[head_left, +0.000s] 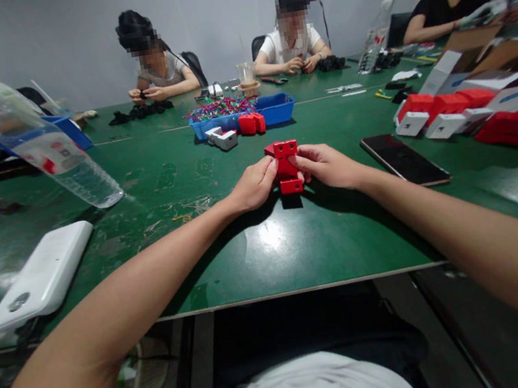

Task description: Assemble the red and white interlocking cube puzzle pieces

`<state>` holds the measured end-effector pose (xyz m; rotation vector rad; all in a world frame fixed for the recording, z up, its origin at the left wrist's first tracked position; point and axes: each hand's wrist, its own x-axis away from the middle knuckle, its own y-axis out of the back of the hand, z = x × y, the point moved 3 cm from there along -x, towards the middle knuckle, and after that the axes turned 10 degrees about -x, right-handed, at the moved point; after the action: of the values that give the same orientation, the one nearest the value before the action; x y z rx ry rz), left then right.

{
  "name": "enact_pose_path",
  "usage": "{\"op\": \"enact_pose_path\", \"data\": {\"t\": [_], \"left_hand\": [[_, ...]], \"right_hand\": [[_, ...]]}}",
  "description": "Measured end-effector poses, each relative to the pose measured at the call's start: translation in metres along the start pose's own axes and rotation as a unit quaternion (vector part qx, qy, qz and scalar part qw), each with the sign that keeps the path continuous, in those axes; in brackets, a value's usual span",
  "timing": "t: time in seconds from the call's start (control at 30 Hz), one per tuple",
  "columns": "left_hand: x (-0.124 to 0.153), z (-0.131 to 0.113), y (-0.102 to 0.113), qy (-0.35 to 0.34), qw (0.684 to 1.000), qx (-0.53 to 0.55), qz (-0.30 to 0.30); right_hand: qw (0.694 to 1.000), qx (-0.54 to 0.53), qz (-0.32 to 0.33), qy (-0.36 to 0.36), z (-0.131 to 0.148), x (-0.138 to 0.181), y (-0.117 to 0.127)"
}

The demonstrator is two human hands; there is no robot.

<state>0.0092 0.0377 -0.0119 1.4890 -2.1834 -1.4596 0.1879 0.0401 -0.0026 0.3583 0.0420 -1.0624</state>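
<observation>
Between my two hands is a red plastic housing point(288, 166) with small round holes at its top and bottom ends, held up just over the green table. My left hand point(257, 182) pinches its left side with thumb and fingers. On the opposite side, my right hand point(323, 165) grips the right edge, thumb toward the middle. Some fingertips are hidden behind the part. Beyond my hands, a red housing point(252, 123) and a white housing point(221, 138) lie against a blue tray point(275, 112), whose left part holds a pile of coloured wires point(220, 107).
A smartphone point(405, 159) lies right of my hands. Farther right are red and white housings point(443, 115) beside an open cardboard box point(477, 54). On the left are a tilted clear bottle point(70, 165) and a white power bank point(43, 274). Several people sit across the table point(270, 264).
</observation>
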Motion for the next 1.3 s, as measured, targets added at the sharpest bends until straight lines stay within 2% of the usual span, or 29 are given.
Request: {"op": "enact_pose_path", "data": {"t": [0.47, 0.8, 1.03, 1.3], "left_hand": [[0.002, -0.004, 0.001, -0.032, 0.999, -0.032, -0.017], [0.002, -0.003, 0.001, -0.031, 0.999, -0.004, -0.019], [0.001, 0.001, 0.0, -0.028, 0.999, -0.011, -0.017], [-0.001, 0.002, 0.0, -0.011, 1.0, -0.024, -0.016]], "right_hand": [[0.999, 0.037, 0.005, 0.007, 0.0, 0.0, 0.002], [1.0, 0.018, 0.008, 0.008, -0.001, -0.001, 0.001], [0.998, -0.045, 0.028, 0.035, -0.007, -0.002, -0.002], [0.999, -0.005, 0.012, 0.039, -0.012, -0.002, 0.0]]}}
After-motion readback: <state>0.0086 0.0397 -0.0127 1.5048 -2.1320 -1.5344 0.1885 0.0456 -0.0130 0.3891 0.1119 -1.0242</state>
